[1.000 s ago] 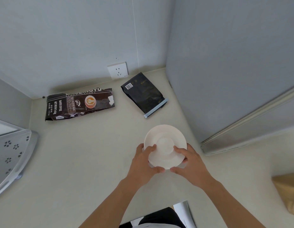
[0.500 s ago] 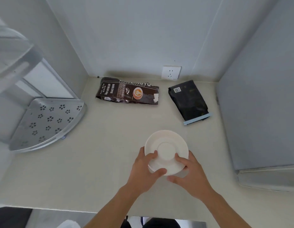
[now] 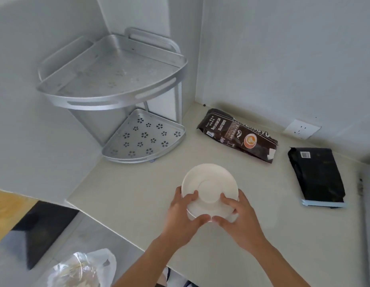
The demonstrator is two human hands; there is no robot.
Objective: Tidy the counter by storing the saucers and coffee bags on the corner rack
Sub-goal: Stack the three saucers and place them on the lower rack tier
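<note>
Saucers [image 3: 209, 183] clasped between left hand [image 3: 181, 219], right hand [image 3: 239, 221].

Head view looks down, close over the counter [image 3: 122, 195] corner.

Two bare forearms enter from the lower edge, with no sleeve, watch, bracelet or glove on either. The left hand [image 3: 181, 217] and the right hand [image 3: 239, 219] are both bare, and no ring shows on the fingers that can be seen. Nails look short and unpainted (they are small and a little blurred). Between the forearms, at the very bottom edge, there is a sliver of dark and white fabric, too little of it to tell what garment it is.
</note>
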